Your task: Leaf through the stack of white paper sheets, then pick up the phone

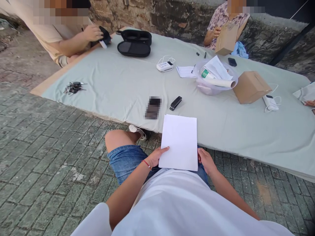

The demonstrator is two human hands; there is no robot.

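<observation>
White sheets of paper (179,141), slightly offset at the top corner, lie upright in front of my lap, their far end over the table's edge. My left hand (157,156) grips their left edge, thumb on top and fingers hidden beneath. At the right edge, my right hand (206,160) is closed, its curled fingers against the paper's side; part of them is hidden. Just beyond the paper, a black stapler (175,103) rests on the table. To its left lies a dark phone (153,108), blurred out.
The cloth-covered table (110,88) carries keys (74,87), a black case (134,48), white devices with cords (165,66), a plastic basin (209,89) of papers and a roll, and a cardboard box (253,88). One person (66,39) sits left; another (213,31) holds a box opposite.
</observation>
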